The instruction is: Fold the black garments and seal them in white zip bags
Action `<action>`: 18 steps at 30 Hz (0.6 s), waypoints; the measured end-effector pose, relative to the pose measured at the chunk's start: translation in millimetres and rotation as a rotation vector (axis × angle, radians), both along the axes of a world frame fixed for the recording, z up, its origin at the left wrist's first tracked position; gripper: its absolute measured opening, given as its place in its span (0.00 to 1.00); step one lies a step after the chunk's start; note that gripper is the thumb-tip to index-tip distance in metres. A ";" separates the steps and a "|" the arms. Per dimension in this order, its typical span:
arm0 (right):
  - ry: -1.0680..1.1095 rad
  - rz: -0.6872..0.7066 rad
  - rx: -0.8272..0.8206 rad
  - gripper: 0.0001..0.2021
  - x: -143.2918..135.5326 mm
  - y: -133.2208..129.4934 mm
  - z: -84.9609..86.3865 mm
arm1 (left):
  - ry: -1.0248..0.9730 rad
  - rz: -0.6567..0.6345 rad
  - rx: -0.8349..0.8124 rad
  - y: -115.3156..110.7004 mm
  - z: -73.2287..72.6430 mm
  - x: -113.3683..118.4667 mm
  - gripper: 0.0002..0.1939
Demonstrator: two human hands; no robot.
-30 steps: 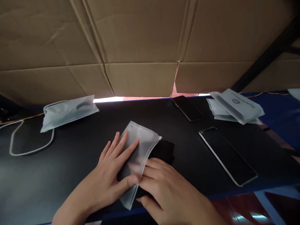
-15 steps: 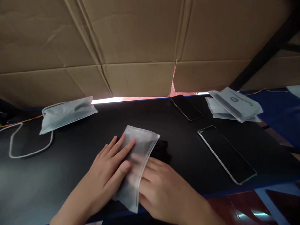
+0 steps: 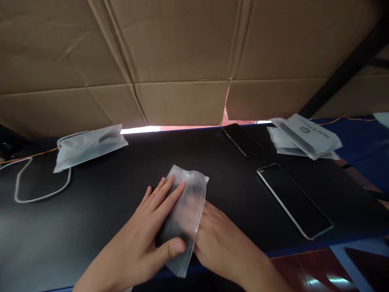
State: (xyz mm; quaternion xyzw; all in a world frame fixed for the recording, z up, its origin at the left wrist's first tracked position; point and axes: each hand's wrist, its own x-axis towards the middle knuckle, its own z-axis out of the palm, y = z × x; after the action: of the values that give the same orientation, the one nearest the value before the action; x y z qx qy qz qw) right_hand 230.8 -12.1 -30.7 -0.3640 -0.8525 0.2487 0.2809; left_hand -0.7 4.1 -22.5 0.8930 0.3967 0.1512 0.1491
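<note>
A frosted clear zip bag (image 3: 192, 188) lies slanted near the front edge of the black table. Flat on its left side rests my left hand (image 3: 149, 232), fingers stretched out and thumb apart. My right hand (image 3: 216, 230) reaches into the bag's right-hand opening up to the knuckles. Its fingers show only as a blur through the plastic and look bent around something dark. A dark shape shows through the bag about the fingers; its kind is too blurred to tell.
Two dark phones, one farther back (image 3: 243, 140) and one nearer (image 3: 295, 202), lie to the right. Beyond them is a stack of printed frosted bags (image 3: 318, 137). A filled bag (image 3: 92, 143) and a white cable (image 3: 43, 198) lie at left. Cardboard (image 3: 178, 44) stands behind.
My right hand has pushed deeper into the bag. The black thing that stuck out beside it is now out of sight outside the bag. My left hand has shifted slightly right.
</note>
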 end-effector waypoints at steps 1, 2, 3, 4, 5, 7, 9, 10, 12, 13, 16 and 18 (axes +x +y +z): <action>0.012 0.000 0.006 0.19 -3.9 2.7 1.1 | 0.001 -0.009 -0.001 0.2 1.8 -1.7 0.46; 0.012 -0.017 0.012 0.19 -8.4 4.5 1.8 | 0.006 -0.012 -0.001 0.8 2.9 -3.4 0.46; -0.002 -0.050 0.018 0.18 -13.2 5.4 2.4 | 0.013 -0.009 -0.002 1.6 3.3 -4.8 0.46; -0.026 -0.093 0.022 0.18 -18.1 5.4 3.0 | 0.020 0.003 -0.002 2.8 2.8 -6.0 0.45; -0.056 -0.143 0.022 0.17 -22.3 4.6 3.9 | 0.025 0.020 0.000 4.1 1.5 -7.1 0.43; -0.111 -0.227 0.005 0.15 -26.7 1.2 6.2 | 0.028 0.072 0.010 6.9 -2.8 -9.2 0.39; -0.107 -0.238 -0.023 0.14 -22.5 -4.3 8.3 | 0.023 0.125 0.018 9.1 -7.9 -11.6 0.37; -0.086 -0.208 -0.036 0.15 -17.2 -7.7 8.4 | 0.020 0.141 0.016 9.8 -10.0 -13.0 0.36; -0.056 -0.144 -0.039 0.19 -2.6 -15.1 6.0 | 0.021 0.157 -0.002 10.5 -13.0 -15.6 0.35; -0.066 -0.131 -0.026 0.23 4.9 -18.6 3.4 | 0.023 0.163 -0.009 10.6 -13.8 -16.5 0.34; -0.153 -0.256 0.013 0.30 18.3 -25.9 -5.6 | 0.024 0.164 -0.017 10.3 -13.6 -16.0 0.33; -0.159 -0.290 0.017 0.23 16.5 -25.9 -9.2 | 0.014 0.134 -0.029 9.3 -11.6 -12.5 0.35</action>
State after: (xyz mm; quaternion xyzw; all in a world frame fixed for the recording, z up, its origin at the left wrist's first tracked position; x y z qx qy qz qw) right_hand 247.3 -38.1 -39.8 -0.4996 -0.8126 0.1686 0.2484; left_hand -13.3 13.4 -34.1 0.8632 0.4589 0.1489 0.1486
